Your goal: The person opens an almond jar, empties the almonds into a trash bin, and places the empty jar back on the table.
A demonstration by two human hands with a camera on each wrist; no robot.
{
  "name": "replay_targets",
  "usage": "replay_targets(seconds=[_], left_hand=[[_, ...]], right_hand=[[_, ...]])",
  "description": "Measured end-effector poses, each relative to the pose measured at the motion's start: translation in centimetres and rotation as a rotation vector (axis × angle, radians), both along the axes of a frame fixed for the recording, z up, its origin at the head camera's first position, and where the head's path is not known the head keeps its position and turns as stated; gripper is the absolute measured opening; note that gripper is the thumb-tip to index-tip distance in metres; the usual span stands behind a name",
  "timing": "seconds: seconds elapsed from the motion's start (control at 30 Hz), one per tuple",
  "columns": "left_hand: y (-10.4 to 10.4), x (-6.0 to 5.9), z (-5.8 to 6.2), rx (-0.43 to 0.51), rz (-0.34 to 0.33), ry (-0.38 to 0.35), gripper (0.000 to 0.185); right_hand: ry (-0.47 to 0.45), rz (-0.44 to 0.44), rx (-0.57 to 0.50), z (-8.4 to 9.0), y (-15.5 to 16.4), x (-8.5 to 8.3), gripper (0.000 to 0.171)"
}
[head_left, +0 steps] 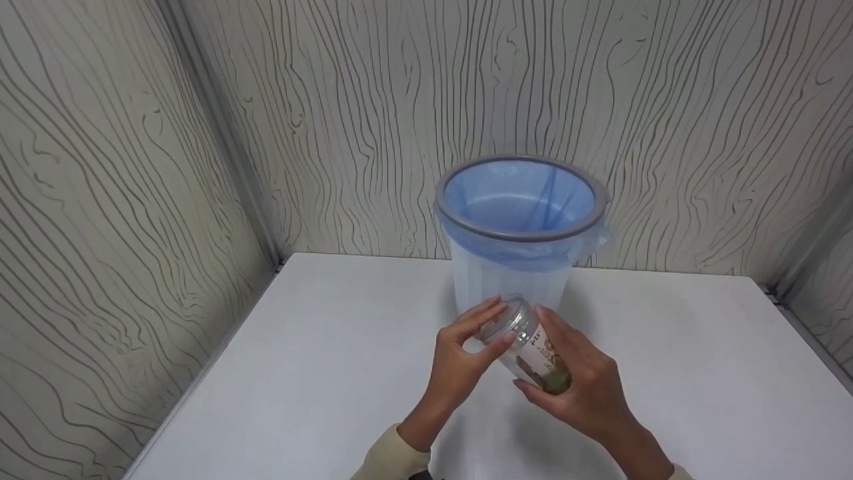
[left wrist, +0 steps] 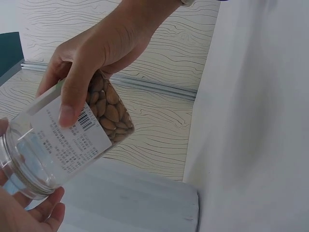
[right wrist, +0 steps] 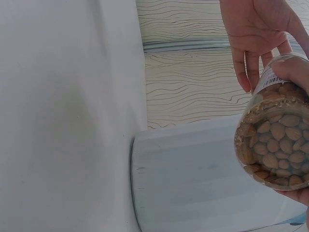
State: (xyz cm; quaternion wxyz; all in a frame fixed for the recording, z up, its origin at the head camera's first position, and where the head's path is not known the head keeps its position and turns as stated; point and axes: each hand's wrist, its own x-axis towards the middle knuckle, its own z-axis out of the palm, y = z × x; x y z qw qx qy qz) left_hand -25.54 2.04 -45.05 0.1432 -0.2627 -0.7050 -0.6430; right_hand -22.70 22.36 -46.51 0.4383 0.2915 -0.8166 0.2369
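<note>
A clear plastic jar (head_left: 543, 357) of almonds is held tilted in front of the bin, above the table. My right hand (head_left: 586, 383) grips its body near the base, thumb on one side and fingers on the other. Around its clear top end my left hand (head_left: 460, 360) curls, with thumb and fingers on opposite sides. In the left wrist view, a white label with a barcode covers the jar's (left wrist: 67, 135) side, and almonds (left wrist: 110, 108) gather toward the base. Through the bottom, the right wrist view shows packed almonds (right wrist: 282, 145).
A pale bin (head_left: 510, 277) with a blue liner (head_left: 520, 193) and a grey rim ring (head_left: 440, 200) stands upright at the back of the white table (head_left: 320, 353). Wood-grain panels (head_left: 360, 120) rise behind the table and at its left.
</note>
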Motion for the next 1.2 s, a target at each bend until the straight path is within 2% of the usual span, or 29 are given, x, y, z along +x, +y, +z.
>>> replay_targets(seconds=[0.4,0.77,1.2], left_hand=[[-0.11,-0.06,0.04,0.002,-0.011,0.007,0.039],[-0.15,-0.03,-0.44,-0.001,-0.012,0.019,0.038],[-0.11,-0.05,-0.08,0.010,-0.019,0.009,0.040]], right_hand=[[0.006,0.001,0.004,-0.18,0.01,-0.17,0.113],[-0.023,-0.005,0.010,-0.25,0.00,0.09,0.111],[-0.012,-0.001,0.012,0.06,0.08,0.03,0.109]])
